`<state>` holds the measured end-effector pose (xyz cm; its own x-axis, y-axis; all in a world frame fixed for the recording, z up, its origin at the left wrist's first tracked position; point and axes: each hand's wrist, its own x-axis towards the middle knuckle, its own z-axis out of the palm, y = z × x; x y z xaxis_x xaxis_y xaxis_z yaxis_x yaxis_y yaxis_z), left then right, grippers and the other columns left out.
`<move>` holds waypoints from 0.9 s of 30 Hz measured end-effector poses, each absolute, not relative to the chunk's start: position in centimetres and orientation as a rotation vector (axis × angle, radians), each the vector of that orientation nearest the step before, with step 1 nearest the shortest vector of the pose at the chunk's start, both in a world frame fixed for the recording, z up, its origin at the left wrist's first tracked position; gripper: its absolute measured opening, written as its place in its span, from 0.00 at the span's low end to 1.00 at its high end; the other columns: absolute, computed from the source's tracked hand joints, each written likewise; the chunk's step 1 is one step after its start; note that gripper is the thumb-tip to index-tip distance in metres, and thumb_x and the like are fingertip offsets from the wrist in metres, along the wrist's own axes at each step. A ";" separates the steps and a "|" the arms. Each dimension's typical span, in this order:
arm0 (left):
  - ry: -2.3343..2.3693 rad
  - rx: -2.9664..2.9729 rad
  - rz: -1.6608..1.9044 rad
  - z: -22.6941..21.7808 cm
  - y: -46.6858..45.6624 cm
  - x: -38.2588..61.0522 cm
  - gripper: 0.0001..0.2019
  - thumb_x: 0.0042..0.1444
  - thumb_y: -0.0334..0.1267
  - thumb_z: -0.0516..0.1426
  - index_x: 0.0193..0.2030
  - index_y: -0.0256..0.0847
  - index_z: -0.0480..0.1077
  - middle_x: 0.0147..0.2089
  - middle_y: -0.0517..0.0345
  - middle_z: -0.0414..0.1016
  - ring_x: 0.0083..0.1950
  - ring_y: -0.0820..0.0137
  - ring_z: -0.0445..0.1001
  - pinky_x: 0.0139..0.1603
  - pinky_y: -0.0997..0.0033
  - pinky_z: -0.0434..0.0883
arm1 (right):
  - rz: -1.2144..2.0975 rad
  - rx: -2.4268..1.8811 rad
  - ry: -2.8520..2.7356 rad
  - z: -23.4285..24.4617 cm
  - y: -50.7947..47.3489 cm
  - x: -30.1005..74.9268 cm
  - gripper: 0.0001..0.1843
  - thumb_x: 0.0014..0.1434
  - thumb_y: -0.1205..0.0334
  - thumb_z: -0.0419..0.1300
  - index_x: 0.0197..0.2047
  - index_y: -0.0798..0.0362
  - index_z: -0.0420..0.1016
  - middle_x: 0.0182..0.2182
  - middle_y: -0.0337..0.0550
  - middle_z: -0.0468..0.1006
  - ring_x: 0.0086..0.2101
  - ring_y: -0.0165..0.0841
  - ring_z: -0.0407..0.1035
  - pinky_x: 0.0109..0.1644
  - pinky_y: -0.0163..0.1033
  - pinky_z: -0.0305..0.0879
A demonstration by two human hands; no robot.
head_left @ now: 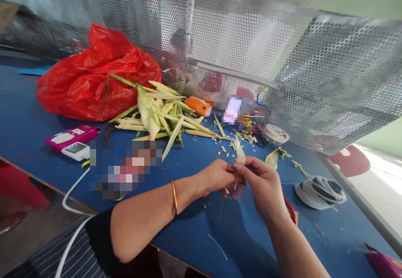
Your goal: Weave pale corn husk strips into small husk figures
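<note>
A pale piece of corn husk (240, 152) stands up between the fingertips of both my hands, above the blue table. My left hand (218, 177) is closed, its fingers bent under the base of the piece. Thumb and forefinger of my right hand (263, 181) pinch the same base from the other side. Some fingertips are hidden behind the hands. Beyond them lie small husk scraps (223, 149). A heap of green and yellowish corn husks (149, 112) spreads to the left. Just right of my right hand rests another cupped husk piece (272, 159) with a small green sprig.
A red plastic bag (103, 77) bulges behind the heap, against a perforated metal screen (232, 39). On the right stands a spool of white thread (318, 193). A magenta box (72, 136), a white device (76, 150) with a cable, and an orange tissue pack (198, 106) lie around.
</note>
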<state>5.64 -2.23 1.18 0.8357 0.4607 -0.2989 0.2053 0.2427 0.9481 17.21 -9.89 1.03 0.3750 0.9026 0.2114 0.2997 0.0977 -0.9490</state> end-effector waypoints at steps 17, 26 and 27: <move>0.675 0.627 0.468 4.0 0.3 4.1 0.09 0.62 0.29 0.54 0.31 0.32 0.72 0.32 0.50 0.76 0.32 0.74 0.77 0.30 0.81 0.71 | -0.772 -1.260 -2.342 0.6 -9.8 16.2 0.09 0.65 0.69 0.54 0.40 0.56 0.77 0.30 0.45 0.78 0.33 0.35 0.70 0.44 0.43 0.64; 0.590 0.673 0.482 2.4 -0.5 5.1 0.07 0.58 0.26 0.55 0.31 0.33 0.72 0.32 0.53 0.75 0.32 0.76 0.74 0.38 0.78 0.72 | -0.846 -1.232 -2.283 0.4 -10.0 15.3 0.14 0.64 0.75 0.53 0.48 0.54 0.76 0.38 0.48 0.79 0.42 0.38 0.71 0.51 0.46 0.63; 0.583 0.686 0.480 2.1 -0.6 5.2 0.06 0.58 0.27 0.55 0.31 0.33 0.72 0.32 0.53 0.75 0.33 0.76 0.74 0.38 0.78 0.71 | -0.839 -1.212 -2.288 0.2 -9.9 15.3 0.13 0.64 0.75 0.53 0.46 0.54 0.77 0.37 0.47 0.80 0.41 0.38 0.72 0.52 0.46 0.64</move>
<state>5.24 -0.58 2.08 0.7387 0.5844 -0.3359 -0.2178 0.6785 0.7016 15.26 -9.91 0.25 -0.5335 0.5906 0.6055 0.8420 0.4388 0.3139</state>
